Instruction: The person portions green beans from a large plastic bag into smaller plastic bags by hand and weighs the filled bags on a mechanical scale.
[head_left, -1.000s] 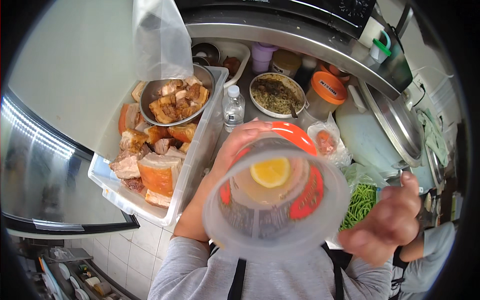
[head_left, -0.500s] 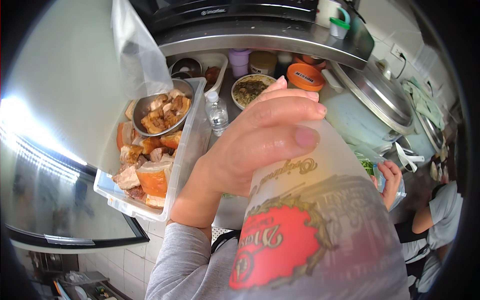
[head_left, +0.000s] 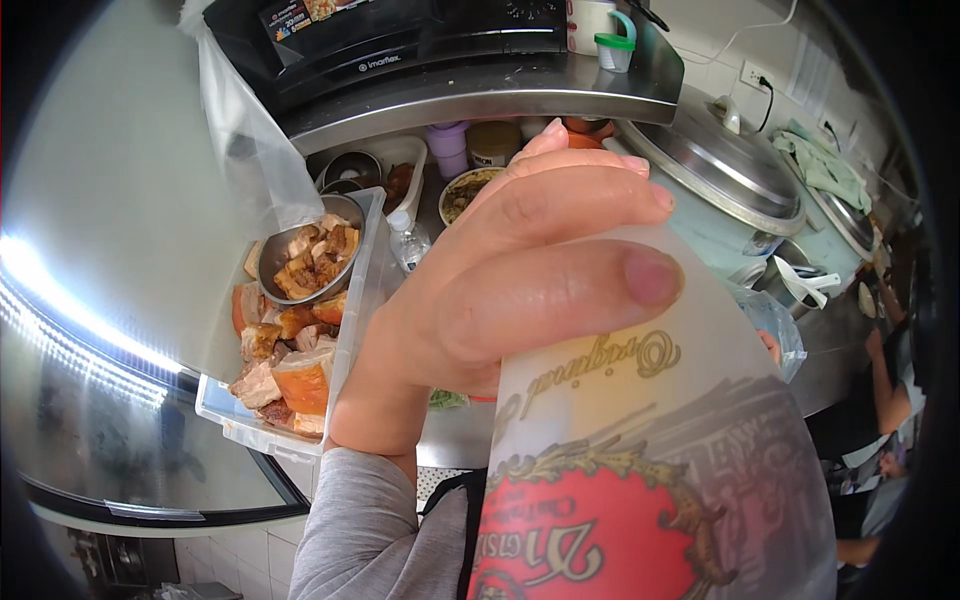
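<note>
1. While the cup (head_left: 650,440) is tipped up close to the camera, it is grasped by the left hand (head_left: 500,290), fingers wrapped round its side; a drink appears to be in hand.
2. The right hand is hidden behind the cup, so its grip cannot be told.
3. Lowering the cup would likely call for care: beyond it lie the meat tub (head_left: 300,340), a small bottle (head_left: 408,240) and the rice cooker (head_left: 720,190).
4. Little open counter is seen around the cup.

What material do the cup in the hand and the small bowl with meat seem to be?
The cup looks like frosted, translucent plastic: light passes through its matte wall. The bowl seems to be metal, probably steel, by its grey, shiny rim. The left hand grips the cup.
</note>
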